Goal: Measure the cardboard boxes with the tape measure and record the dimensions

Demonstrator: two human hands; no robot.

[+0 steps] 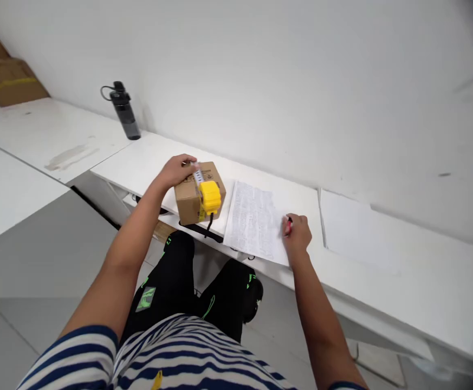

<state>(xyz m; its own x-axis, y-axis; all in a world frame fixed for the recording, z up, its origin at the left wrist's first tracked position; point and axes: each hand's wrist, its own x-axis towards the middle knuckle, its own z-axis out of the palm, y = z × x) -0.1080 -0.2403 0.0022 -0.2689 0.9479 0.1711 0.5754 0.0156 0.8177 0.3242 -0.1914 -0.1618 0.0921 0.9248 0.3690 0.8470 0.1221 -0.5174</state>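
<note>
Shows white tabletop [427, 281] along wall [280, 97]; bottle [125, 114] at ten o'clock; left hand [176, 171] half-curled on carton [189, 203], grip unclear; right hand [298, 235] clenching pen [289, 226].

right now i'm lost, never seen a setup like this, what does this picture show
No machine here: one camera, worn on a person's head, looks down at their two bare hands. The left hand touches the top of a brown cardboard box, with what looks like a yellow plastic tape measure near its front edge. The right hand grips a red-and-black pen, mostly hidden, at the edge of a white handwritten paper sheet. Box and paper lie on a white table; a dark cylindrical bottle stands farther left.
</note>
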